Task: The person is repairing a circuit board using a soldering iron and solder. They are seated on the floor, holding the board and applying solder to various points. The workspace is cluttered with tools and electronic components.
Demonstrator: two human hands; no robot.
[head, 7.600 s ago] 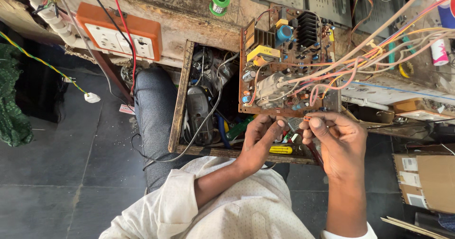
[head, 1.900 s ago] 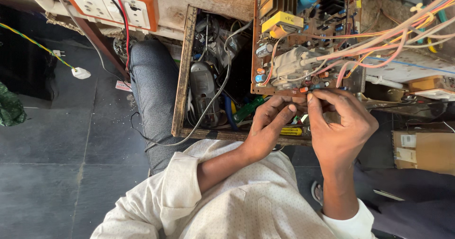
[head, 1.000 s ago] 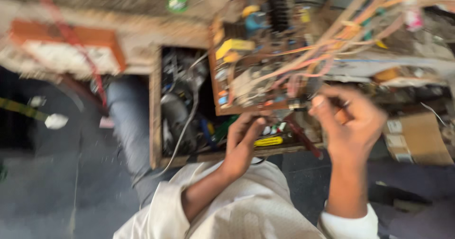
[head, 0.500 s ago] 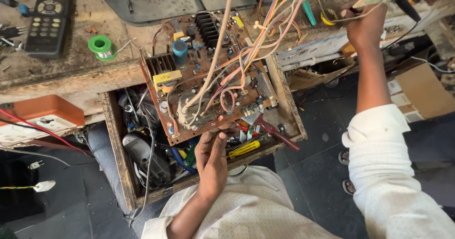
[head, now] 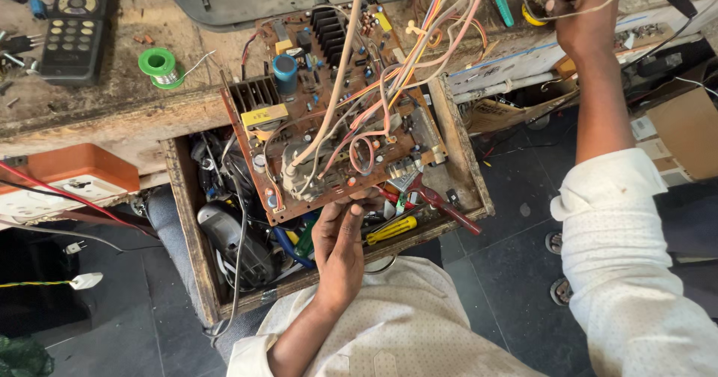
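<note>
Now | left hand (head: 340,242) fingers grip circuit board (head: 329,115) edge | right hand (head: 576,14) pinches wire (head: 553,16) | drawer (head: 191,235) beneath

right hand (head: 580,18) raised to wires; left hand (head: 340,246) alone on board (head: 329,115)

Bright even daylight, sharp, soft shadows

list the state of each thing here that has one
circuit board: tilted, propped over the drawer, held at its near edge
drawer: open, full of tools
left hand: gripping the board edge
right hand: raised, pinching a wire
solder spool: lying on the bench
</note>
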